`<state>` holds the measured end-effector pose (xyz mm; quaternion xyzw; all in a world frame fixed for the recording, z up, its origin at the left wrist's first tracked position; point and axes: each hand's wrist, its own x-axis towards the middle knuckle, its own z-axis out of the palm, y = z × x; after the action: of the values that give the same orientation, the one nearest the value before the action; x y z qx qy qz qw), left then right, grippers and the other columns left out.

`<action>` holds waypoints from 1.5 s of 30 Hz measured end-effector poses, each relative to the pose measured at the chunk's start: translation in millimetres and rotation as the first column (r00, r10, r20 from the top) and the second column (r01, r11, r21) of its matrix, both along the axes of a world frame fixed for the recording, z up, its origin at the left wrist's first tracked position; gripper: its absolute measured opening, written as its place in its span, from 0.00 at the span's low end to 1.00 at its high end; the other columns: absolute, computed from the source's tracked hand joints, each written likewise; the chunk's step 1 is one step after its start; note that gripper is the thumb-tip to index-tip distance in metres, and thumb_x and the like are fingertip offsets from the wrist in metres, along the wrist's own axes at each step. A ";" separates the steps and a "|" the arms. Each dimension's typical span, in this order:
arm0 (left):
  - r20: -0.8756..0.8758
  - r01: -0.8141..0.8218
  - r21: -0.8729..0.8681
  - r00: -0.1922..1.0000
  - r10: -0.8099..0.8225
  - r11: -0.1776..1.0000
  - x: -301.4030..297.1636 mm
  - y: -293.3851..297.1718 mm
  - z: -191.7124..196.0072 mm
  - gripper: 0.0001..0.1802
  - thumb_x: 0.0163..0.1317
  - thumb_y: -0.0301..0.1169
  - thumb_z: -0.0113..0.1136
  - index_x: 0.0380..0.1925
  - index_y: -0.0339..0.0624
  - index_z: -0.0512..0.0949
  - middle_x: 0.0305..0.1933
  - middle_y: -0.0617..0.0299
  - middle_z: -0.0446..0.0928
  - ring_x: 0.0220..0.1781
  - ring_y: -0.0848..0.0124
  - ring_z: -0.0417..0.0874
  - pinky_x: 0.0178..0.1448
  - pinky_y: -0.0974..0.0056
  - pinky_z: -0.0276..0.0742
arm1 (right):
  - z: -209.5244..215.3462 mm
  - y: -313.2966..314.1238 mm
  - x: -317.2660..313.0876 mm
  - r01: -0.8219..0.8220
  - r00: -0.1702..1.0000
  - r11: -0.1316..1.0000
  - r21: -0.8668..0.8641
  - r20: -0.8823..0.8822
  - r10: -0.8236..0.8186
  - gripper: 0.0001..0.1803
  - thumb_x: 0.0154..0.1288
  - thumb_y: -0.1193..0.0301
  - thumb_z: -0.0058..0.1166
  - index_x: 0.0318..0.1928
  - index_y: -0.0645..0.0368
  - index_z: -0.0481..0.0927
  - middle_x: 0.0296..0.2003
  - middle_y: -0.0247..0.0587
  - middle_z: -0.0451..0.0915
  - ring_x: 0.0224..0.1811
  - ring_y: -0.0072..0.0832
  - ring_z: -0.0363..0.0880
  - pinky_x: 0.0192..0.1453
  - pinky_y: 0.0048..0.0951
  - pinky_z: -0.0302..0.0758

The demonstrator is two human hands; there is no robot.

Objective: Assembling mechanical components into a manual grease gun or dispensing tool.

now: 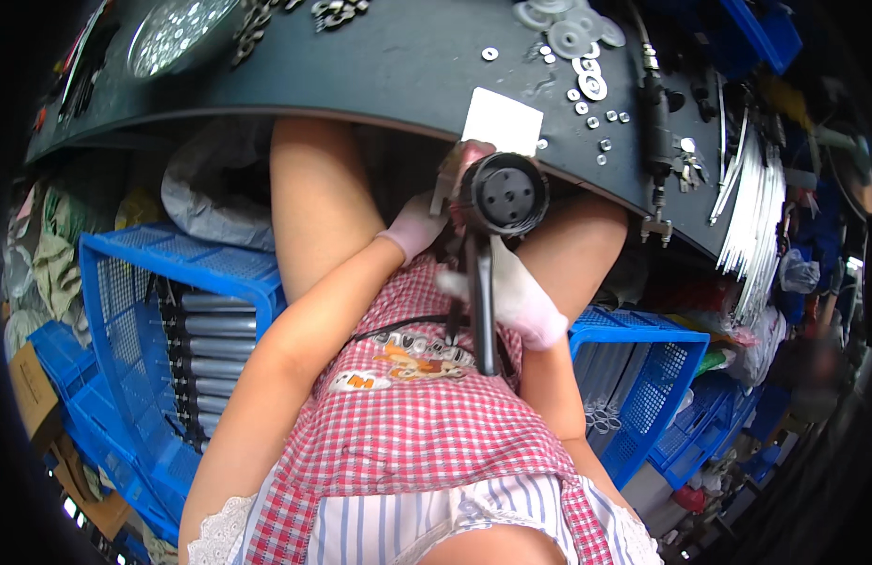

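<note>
In front of my lap is a black hand tool [507,200] with a round, ribbed end cap facing up and a long dark lever [482,311] pointing toward me. My right hand [516,292], in a pale glove, is closed around the lever, its thumb showing on the left side. My left hand [419,224], gloved in pinkish white, grips the tool's left side beside a grey metal piece [442,186]; its fingers are partly hidden. Just beyond the cap, a white square card [503,121] lies at the edge of the dark workbench [379,75].
On the bench are translucent discs [570,38], small metal rings [593,87], a black cylindrical tool with a hose [655,122] and white strips [751,226]. A bowl of small parts [177,38] stands far left. Blue crates [181,250] holding metal tubes flank my legs.
</note>
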<state>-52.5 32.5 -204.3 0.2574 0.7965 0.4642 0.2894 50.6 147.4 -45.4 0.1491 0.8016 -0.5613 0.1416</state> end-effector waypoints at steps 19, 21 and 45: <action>-0.597 0.005 0.413 0.757 0.267 0.911 -12.4 9.8 179.2 0.45 0.31 0.42 0.79 0.55 0.42 0.73 0.50 0.56 0.78 0.56 0.54 0.76 0.66 0.53 0.65 | 43.1 202.0 -86.3 0.539 0.838 0.622 0.567 -0.437 -0.327 0.24 0.63 0.61 0.61 0.52 0.66 0.76 0.33 0.47 0.81 0.36 0.42 0.81 0.47 0.35 0.76; -0.572 -0.008 0.431 0.771 0.280 0.902 -13.9 9.9 172.8 0.47 0.31 0.42 0.80 0.57 0.42 0.72 0.50 0.56 0.78 0.55 0.55 0.76 0.65 0.53 0.66 | 63.8 191.6 -64.8 0.661 0.718 0.731 0.168 -0.424 -0.551 0.22 0.64 0.61 0.60 0.51 0.65 0.76 0.31 0.41 0.80 0.32 0.33 0.77 0.41 0.31 0.75; -0.493 0.039 0.573 0.814 0.307 0.819 -18.6 10.9 153.5 0.68 0.27 0.66 0.74 0.66 0.35 0.61 0.44 0.53 0.82 0.46 0.54 0.82 0.58 0.53 0.72 | 99.4 60.2 -62.0 -0.255 0.499 0.607 -0.752 -0.640 -0.584 0.19 0.52 0.58 0.68 0.35 0.48 0.70 0.18 0.24 0.74 0.20 0.14 0.72 0.23 0.15 0.75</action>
<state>-71.1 43.3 -50.8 0.3963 0.6911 0.5987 -0.0829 -11.5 207.6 54.0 -0.1352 0.4144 -0.8545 -0.2827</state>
